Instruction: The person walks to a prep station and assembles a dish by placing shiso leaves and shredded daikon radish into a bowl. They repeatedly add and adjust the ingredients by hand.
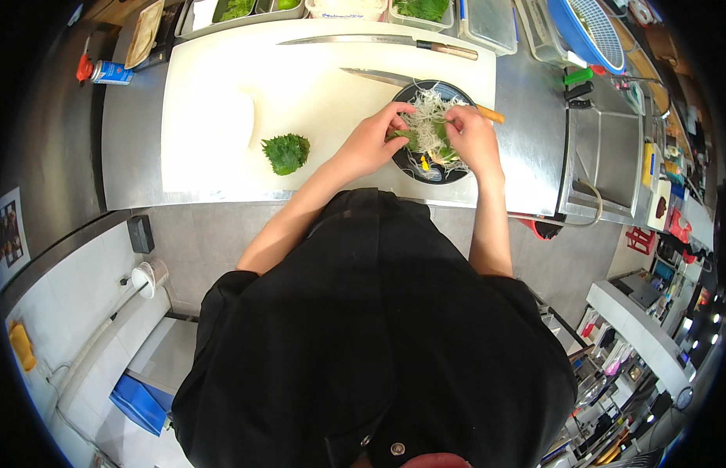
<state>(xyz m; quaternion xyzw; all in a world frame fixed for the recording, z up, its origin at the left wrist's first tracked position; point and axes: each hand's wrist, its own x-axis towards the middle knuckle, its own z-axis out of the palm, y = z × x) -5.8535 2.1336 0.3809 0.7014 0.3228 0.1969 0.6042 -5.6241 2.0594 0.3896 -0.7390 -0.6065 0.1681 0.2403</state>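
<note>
A black bowl (400, 166) stands at the right side of the white cutting board, heaped with thin white shreds (427, 109). My left hand (372, 143) curves over its left side, thumb and fingertips around a green leaf (410, 138). From the right, my right hand (475, 140) is closed in a pinch at another green leaf (441, 129) among the shreds; its fingertips are partly hidden. A small yellow piece (424, 163) lies at the near side of the bowl. Left of my left forearm, a stack of jagged-edged green leaves (285, 154) rests on the board.
A long knife (363, 39) lies across the far part of the cutting board (199, 93). A second knife (370, 74) passes behind the bowl, its wooden handle (490, 115) to the right. Food containers (421, 22) line the back. A sink (608, 156) is at right, a spray can (111, 72) at left.
</note>
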